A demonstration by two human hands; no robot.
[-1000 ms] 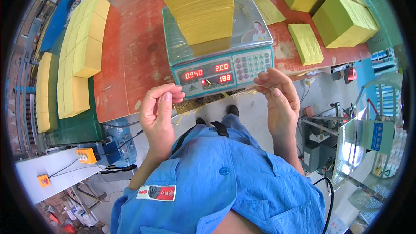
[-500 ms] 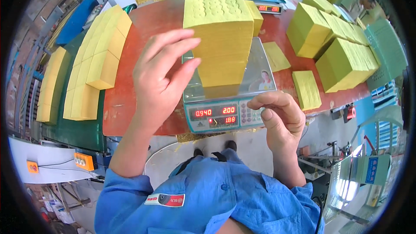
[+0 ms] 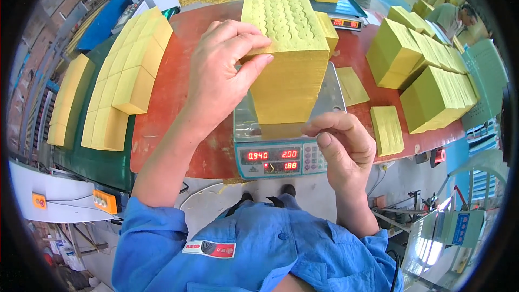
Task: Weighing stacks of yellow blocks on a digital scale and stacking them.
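Observation:
A tall stack of yellow paper (image 3: 289, 84), its top sheet marked with rows of curved impressions, stands upright on the metal pan of a digital scale (image 3: 246, 158) with lit red digits. My left hand (image 3: 224, 65) is at the stack's upper left front corner. Its fingertips lie on the top edge and the thumb is against the front face, pinching the upper sheets. Close to the stack's lower right, above the scale's keypad, hovers my right hand (image 3: 348, 151). Its fingers are bent, with a gap between thumb and forefinger, and nothing shows in it.
Rows of yellow paper blocks (image 3: 130, 86) stand on a green surface at left. More blocks (image 3: 432, 100) are at right on the red table (image 3: 184, 151), near a thin paper pad (image 3: 386, 130). A second scale (image 3: 346, 23) holds another stack behind. A person (image 3: 451, 19) is at far right.
My left hand has moved in from beside the stack onto its upper corner. The right hand has shifted slightly left, toward the stack's base. The whole view has tilted a little.

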